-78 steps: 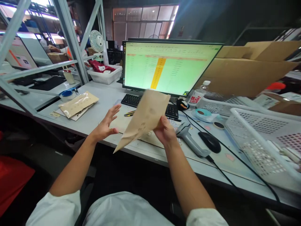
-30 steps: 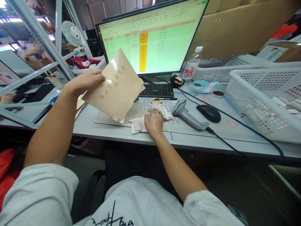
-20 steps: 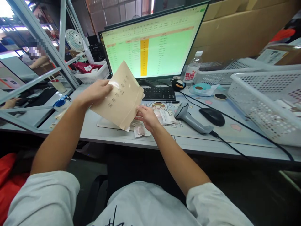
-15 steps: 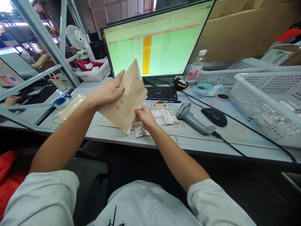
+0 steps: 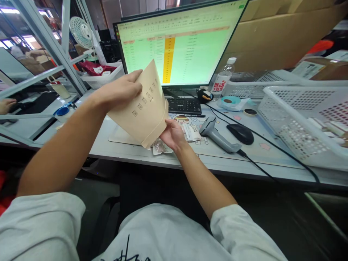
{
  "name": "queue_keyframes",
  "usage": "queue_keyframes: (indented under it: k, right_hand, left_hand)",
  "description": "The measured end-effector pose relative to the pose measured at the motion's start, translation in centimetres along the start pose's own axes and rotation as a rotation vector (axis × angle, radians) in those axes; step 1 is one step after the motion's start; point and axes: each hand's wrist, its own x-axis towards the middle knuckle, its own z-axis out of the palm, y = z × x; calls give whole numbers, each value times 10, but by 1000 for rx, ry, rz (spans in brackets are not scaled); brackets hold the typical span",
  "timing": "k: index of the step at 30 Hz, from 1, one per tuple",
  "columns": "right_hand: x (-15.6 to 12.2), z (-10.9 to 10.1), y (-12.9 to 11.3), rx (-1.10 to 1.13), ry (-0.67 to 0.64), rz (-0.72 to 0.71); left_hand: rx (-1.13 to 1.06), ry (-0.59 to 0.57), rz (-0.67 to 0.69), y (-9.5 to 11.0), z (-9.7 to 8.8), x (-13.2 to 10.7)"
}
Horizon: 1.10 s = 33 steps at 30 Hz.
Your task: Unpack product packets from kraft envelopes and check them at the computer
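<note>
A brown paper envelope (image 5: 144, 105) is up in the air over the desk (image 5: 190, 163), leaning to one side. It has a row of small black square marks on it and a long folded edge at the bottom. The left hand (image 5: 116, 90) is closed around the envelope's left side, with the fingers bent over the paper. The right hand (image 5: 172, 135) is open with the palm up, and its fingers (image 5: 165, 127) touch the envelope's bottom edge. Right below the envelope, a small clear packet (image 5: 161, 147) lies on the desk. Just to the right of the envelope is a white paper slip (image 5: 191, 132), and a desk mat (image 5: 122, 127) with a cartoon face lies under the envelope. Behind the envelope are a black keyboard (image 5: 184, 106) and a big monitor (image 5: 182, 47) showing a green table with an orange stripe. Farther right of the envelope are a gray barcode scanner (image 5: 214, 134), a black mouse (image 5: 240, 133), a water bottle (image 5: 222, 78) and a white plastic basket (image 5: 296, 125) full of holes.
</note>
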Motion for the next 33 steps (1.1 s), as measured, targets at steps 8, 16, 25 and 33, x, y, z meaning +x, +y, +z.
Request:
queue_keyframes:
  k: [8,16,25,33]
  right_hand:
    - [17,-13,11,-200,114,-90]
    - [30,-27,22,-640,356,-312]
    - [13,-4,20,-799,322,-543]
    - [33,27,-5,-570,21,-438]
  left_hand:
    - [-138,-105,-52,0,3,1]
    - [-354,14,57,-28,-15,1]
    - [-623,191,123,-71,-44,-27]
    - [-818,194,52,-103,-28,-30]
